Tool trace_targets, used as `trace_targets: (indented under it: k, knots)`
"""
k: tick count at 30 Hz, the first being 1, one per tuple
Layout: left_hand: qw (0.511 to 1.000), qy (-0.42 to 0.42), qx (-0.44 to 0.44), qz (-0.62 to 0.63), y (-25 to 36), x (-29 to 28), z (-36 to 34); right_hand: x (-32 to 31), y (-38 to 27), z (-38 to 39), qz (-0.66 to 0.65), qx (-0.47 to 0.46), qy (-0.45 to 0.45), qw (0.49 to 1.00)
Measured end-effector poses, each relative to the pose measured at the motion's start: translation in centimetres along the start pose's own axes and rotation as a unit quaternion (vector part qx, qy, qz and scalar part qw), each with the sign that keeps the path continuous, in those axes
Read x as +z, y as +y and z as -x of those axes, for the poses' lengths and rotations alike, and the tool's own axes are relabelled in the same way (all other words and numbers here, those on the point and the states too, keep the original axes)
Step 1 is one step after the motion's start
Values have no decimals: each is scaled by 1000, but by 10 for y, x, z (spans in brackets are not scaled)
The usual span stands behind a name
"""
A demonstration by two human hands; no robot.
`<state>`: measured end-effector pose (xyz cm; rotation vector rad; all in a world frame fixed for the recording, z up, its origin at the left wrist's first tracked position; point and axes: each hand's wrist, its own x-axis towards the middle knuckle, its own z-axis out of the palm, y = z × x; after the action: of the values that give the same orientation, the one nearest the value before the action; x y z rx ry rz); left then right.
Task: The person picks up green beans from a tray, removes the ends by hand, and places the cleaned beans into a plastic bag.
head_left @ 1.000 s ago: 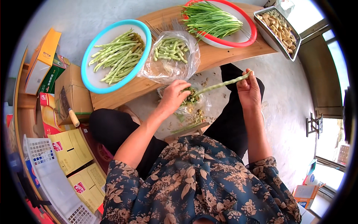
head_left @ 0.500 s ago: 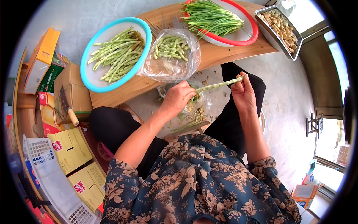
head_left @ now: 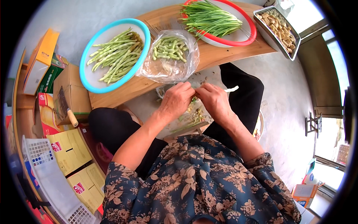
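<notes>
My left hand [head_left: 176,98] and my right hand [head_left: 214,100] meet fingertip to fingertip just below the bench edge. Both are closed on one green bean [head_left: 232,89], whose pale end sticks out beyond my right knuckles; the rest of it is hidden by the fingers. Above my hands, a clear plastic bag [head_left: 164,71] on the wooden bench holds short bean pieces [head_left: 170,48]. To its left is a white basin with a light-blue rim [head_left: 85,71], heaped with long whole green beans [head_left: 119,56].
A red-rimmed basin [head_left: 250,35] of green chives [head_left: 212,18] and a metal tray [head_left: 296,52] of brown chunks stand on the bench [head_left: 223,56]. Bean scraps [head_left: 195,115] lie below my hands. At left are cartons [head_left: 71,149], a white plastic basket [head_left: 52,179] and a wooden-handled knife [head_left: 71,116].
My right hand has come left from the bean's far end to meet my left hand. The bean, stretched between the hands before, now shows only past my right hand.
</notes>
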<state>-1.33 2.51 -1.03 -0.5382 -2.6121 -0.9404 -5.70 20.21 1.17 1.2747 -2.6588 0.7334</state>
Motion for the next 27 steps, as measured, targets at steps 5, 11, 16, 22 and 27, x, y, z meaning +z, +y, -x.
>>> trace_targets:
  k: [5, 11, 16, 22, 27]
  knots:
    - [973, 54, -119, 189, 2, -3, 4, 17, -8, -1, -209, 86, 117, 967]
    - [948, 34, -191, 254, -1, -1, 5, 22, -5, 2, -585, 291, 177, 736]
    - [974, 14, -177, 138, -34, 18, 26, -25, 33, -3, -668, 267, 241, 652]
    - [967, -28, -227, 116, -34, 20, 26, -54, 71, 11, -731, 257, 295, 558]
    - [980, 65, -148, 114, -24, 14, 10, -31, 78, 20, -774, 254, 285, 504]
